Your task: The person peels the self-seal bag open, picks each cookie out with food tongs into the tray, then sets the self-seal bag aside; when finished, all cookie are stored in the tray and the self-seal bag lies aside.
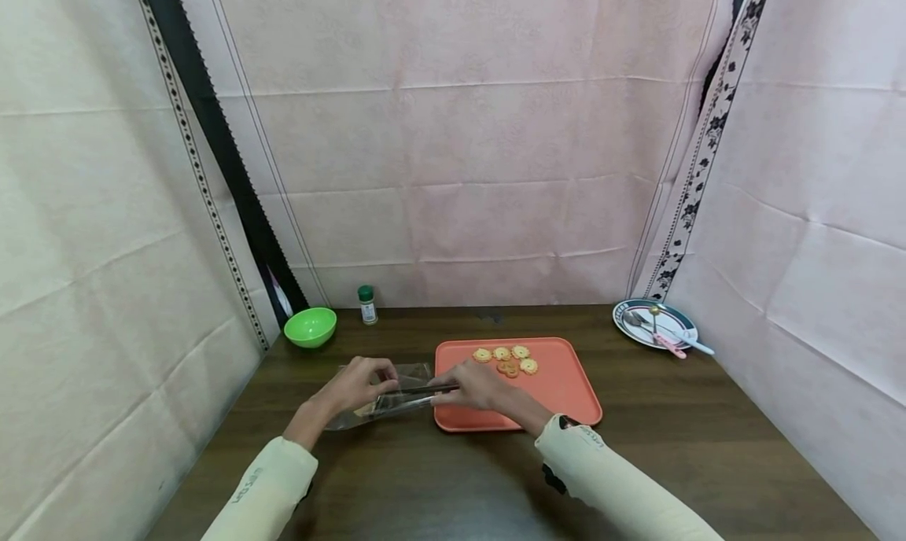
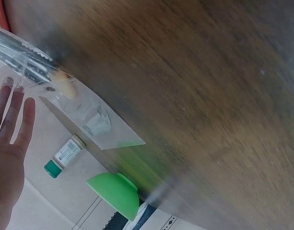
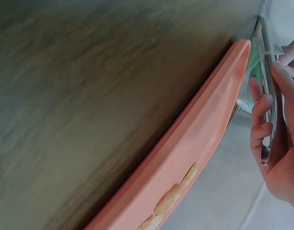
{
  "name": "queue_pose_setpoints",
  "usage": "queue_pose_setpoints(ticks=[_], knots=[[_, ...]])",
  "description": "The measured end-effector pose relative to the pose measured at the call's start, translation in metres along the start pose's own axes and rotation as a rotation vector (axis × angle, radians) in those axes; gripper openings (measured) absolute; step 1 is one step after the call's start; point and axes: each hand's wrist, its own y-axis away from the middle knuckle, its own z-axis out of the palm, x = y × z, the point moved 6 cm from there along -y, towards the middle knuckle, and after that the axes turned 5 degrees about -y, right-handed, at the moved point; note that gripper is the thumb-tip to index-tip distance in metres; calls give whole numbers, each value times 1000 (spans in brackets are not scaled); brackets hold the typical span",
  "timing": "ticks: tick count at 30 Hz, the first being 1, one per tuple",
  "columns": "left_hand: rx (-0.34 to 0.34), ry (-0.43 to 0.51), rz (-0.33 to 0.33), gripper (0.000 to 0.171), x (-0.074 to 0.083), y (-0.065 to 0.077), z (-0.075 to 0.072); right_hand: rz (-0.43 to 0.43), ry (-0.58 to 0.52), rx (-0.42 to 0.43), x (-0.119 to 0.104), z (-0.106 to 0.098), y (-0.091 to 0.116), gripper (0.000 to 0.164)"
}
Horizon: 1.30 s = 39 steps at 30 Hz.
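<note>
A clear plastic bag [image 1: 347,420] lies to the left of the coral tray, with a pale cookie [image 2: 64,85] inside it. My left hand [image 1: 359,384] pinches the bag's upper edge between thumb and fingers; the other fingers extend loosely in the left wrist view. My right hand [image 1: 476,385] grips a pair of metal tongs [image 3: 266,139], fingers curled round the arms near the bent end. The tongs reach leftward into the bag, their dark tips near the cookie, partly blurred by the plastic. Several cookies [image 1: 520,352] sit on the tray [image 1: 559,391] beyond my right hand.
At the back left stand a green bowl [image 1: 310,328] and a small green-capped bottle [image 1: 367,305]. A plate [image 1: 623,321] with a spoon [image 1: 635,318] and other utensils is at the back right. Cloth hangs behind and on both sides of the wooden table [image 1: 396,478].
</note>
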Motion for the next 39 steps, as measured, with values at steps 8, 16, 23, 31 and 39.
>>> queue_pose_setpoints(ticks=[8,16,23,31,39], knots=[[-16,2,-30,6,-4,1,-1,32,26,-11,4,-1,1,38],[-26,22,-37,6,-3,-2,-2,21,40,9,-1,4,-6,39],[-23,24,-38,6,-3,-4,-3,13,14,30,0,3,-2,37],[-40,16,-72,5,-6,-3,0,5,-10,37,5,-3,7,33],[-16,-5,-38,5,-5,1,1,-42,-25,33,12,-13,21,34]])
